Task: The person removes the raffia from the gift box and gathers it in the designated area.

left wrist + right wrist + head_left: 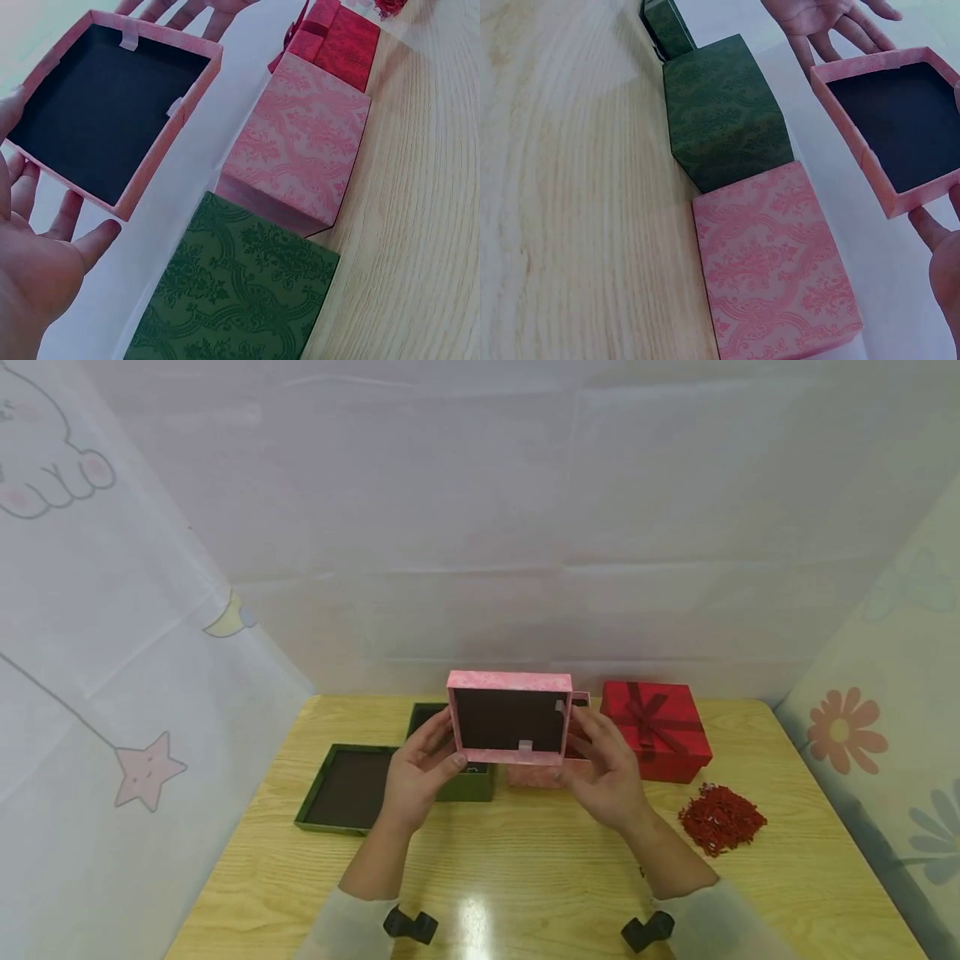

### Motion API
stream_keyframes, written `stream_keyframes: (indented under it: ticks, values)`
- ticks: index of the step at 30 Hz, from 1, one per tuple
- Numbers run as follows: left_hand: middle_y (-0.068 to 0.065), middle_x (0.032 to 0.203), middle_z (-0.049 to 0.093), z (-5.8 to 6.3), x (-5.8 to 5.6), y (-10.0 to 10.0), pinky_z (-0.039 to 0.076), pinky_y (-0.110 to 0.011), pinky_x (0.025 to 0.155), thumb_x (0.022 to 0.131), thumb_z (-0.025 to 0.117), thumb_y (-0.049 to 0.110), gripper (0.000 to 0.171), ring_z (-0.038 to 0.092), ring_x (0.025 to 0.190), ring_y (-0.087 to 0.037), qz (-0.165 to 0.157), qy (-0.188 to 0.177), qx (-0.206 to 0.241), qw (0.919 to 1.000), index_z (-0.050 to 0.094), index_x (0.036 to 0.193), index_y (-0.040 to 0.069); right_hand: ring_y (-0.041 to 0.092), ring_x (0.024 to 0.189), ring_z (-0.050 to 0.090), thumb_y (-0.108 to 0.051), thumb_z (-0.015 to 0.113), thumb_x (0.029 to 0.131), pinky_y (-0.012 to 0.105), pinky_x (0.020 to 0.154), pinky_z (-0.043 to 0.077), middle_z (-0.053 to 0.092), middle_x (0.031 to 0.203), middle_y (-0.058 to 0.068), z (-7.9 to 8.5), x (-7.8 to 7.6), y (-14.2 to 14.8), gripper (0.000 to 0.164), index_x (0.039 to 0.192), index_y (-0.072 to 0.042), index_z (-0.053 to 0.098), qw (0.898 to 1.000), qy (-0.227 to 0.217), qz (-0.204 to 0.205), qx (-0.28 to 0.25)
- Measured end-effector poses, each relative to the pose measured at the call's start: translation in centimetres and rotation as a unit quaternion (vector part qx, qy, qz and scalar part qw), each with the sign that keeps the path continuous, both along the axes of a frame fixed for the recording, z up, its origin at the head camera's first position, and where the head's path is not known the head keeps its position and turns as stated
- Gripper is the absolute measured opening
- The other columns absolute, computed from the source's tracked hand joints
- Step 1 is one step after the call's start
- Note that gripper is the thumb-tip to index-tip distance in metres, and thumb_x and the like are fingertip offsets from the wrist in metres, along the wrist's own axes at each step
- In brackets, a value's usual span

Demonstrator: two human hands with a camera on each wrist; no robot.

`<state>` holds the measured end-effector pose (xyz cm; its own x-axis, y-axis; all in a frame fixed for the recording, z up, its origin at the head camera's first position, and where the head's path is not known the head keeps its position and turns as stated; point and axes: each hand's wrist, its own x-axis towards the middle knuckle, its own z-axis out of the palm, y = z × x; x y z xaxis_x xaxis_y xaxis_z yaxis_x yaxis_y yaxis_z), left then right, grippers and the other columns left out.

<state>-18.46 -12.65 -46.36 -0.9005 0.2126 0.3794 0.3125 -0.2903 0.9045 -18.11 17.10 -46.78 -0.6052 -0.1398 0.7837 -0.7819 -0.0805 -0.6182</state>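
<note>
A pink patterned box lid (510, 681) is held up over the table, its dark inside facing me, with small clear tabs on the inner edges. My left hand (411, 781) grips its left side, thumb near the lower corner. On the opposite side my right hand (611, 777) holds the lid between thumb and fingers. Behind and below it stands the pink box (536, 777), partly hidden by the lid and right hand. The left wrist view shows the lid (154, 161) apart from the pink box (300, 142).
An open green box (472, 789) stands left of the pink one. The green lid (318, 785) lies inside-up at the table's left. At right are a red box (660, 727) with a dark ribbon bow and a pile of red shreds (722, 820). A cloth backdrop (480, 527) hangs behind.
</note>
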Motion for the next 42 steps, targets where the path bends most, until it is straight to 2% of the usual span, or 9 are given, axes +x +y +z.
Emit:
stream_keyframes:
  ticks: [5,10,15,20,23,28,34,38,42]
  values:
    - [-0.023,0.153,0.05,-0.1,0.0,-1.0,0.053,-0.043,0.103,0.095,0.075,0.0,0.067,0.044,0.139,-0.053,-0.004,-0.005,-0.018,0.9998,0.047,0.155,0.004,0.044,0.124,0.055,0.023,0.086,0.065,0.044,0.099,0.057,0.045,0.142,0.036,0.0,0.3,-0.6,0.091,0.146,0.017,0.045,1.0,-0.017,-0.01,0.022]
    - [-0.02,0.149,0.054,0.0,0.3,-2.2,0.057,-0.036,0.098,0.095,0.076,0.003,0.068,0.051,0.133,-0.046,-0.006,-0.012,-0.042,0.999,0.047,0.156,0.006,0.048,0.114,0.058,0.012,0.091,0.068,0.046,0.096,0.058,0.043,0.141,0.04,1.0,1.0,-1.5,0.093,0.146,0.02,0.041,0.999,-0.018,0.0,0.035]
    - [-0.025,0.149,0.053,0.0,0.5,-3.3,0.059,-0.034,0.093,0.095,0.072,-0.003,0.068,0.057,0.125,-0.039,-0.011,-0.003,-0.048,0.9988,0.044,0.156,0.002,0.053,0.116,0.058,0.021,0.091,0.06,0.044,0.099,0.055,0.039,0.144,0.044,1.6,1.8,-2.2,0.101,0.146,0.023,0.037,0.998,-0.034,0.016,0.048]
    - [-0.023,0.149,0.053,0.0,0.6,-4.3,0.061,-0.035,0.09,0.094,0.072,-0.006,0.07,0.063,0.122,-0.035,-0.018,-0.022,-0.047,0.9985,0.043,0.158,0.004,0.054,0.119,0.056,0.026,0.09,0.055,0.043,0.098,0.055,0.037,0.149,0.042,1.7,2.2,-2.7,0.107,0.148,0.022,0.036,0.996,-0.057,0.011,0.07]
    - [-0.025,0.15,0.05,0.0,0.7,-4.9,0.059,-0.038,0.094,0.093,0.074,-0.006,0.076,0.06,0.128,-0.035,-0.039,-0.021,-0.038,0.9983,0.039,0.16,0.003,0.055,0.122,0.054,0.023,0.091,0.057,0.046,0.097,0.055,0.035,0.151,0.039,1.6,2.3,-3.1,0.108,0.149,0.021,0.035,0.994,-0.08,0.021,0.076]
    - [-0.033,0.156,0.036,-0.2,0.6,-5.8,0.055,-0.04,0.101,0.091,0.075,-0.007,0.084,0.05,0.139,-0.042,-0.091,0.0,-0.02,0.9957,0.029,0.162,-0.001,0.056,0.12,0.056,0.019,0.093,0.06,0.042,0.095,0.056,0.035,0.151,0.038,1.5,2.5,-3.7,0.108,0.15,0.02,0.035,0.991,-0.105,0.036,0.078]
    - [-0.023,0.168,0.023,-0.4,0.7,-7.2,0.054,-0.038,0.102,0.087,0.079,-0.008,0.091,0.046,0.143,-0.04,-0.107,0.017,-0.031,0.9936,0.027,0.162,-0.002,0.054,0.113,0.063,0.018,0.091,0.064,0.036,0.094,0.058,0.035,0.15,0.037,1.6,2.9,-4.4,0.103,0.151,0.019,0.035,0.988,-0.118,0.027,0.091]
    - [-0.019,0.171,0.018,-0.5,0.8,-8.2,0.054,-0.037,0.102,0.085,0.078,-0.013,0.095,0.041,0.146,-0.04,-0.116,0.032,-0.053,0.9913,0.025,0.162,-0.003,0.051,0.113,0.063,0.016,0.091,0.066,0.046,0.093,0.057,0.036,0.152,0.035,1.8,3.2,-5.0,0.1,0.151,0.017,0.037,0.986,-0.129,0.009,0.11]
    - [-0.015,0.171,0.019,-0.5,1.0,-8.8,0.054,-0.037,0.101,0.082,0.08,-0.014,0.099,0.04,0.147,-0.036,-0.106,0.024,-0.081,0.9907,0.027,0.164,0.003,0.05,0.114,0.061,0.015,0.091,0.068,0.056,0.093,0.054,0.036,0.151,0.036,1.4,3.1,-5.4,0.099,0.151,0.017,0.037,0.984,-0.133,0.011,0.115]
